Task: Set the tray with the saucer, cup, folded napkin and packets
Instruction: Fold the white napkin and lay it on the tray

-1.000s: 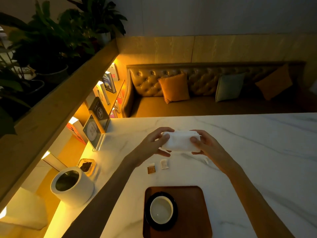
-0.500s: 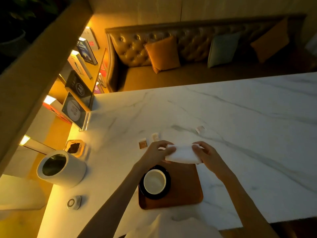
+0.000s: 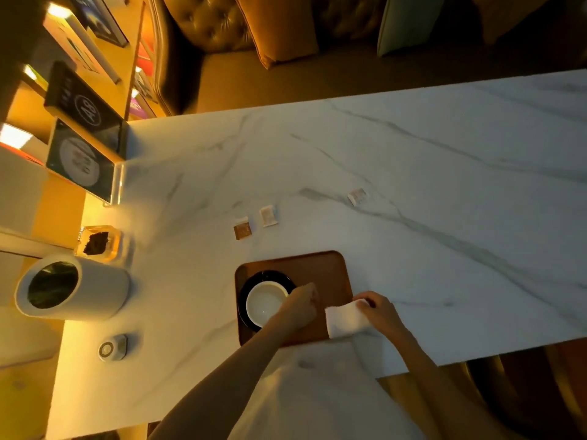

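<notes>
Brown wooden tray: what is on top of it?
On the brown wooden tray: black saucer holding white cup. The left hand hides the middle.

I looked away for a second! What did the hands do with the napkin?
They carried the napkin down to the tray's right edge. The left hand let go; the right hand keeps holding it. Cup, saucer and packets stayed put.

Open white marble counter (image 3: 413,173) stretches clear right of and beyond the brown wooden tray (image 3: 320,268), save three small paper packets (image 3: 268,215); a white cylindrical bin (image 3: 95,293) and glass jar (image 3: 100,242) crowd its left edge.
</notes>
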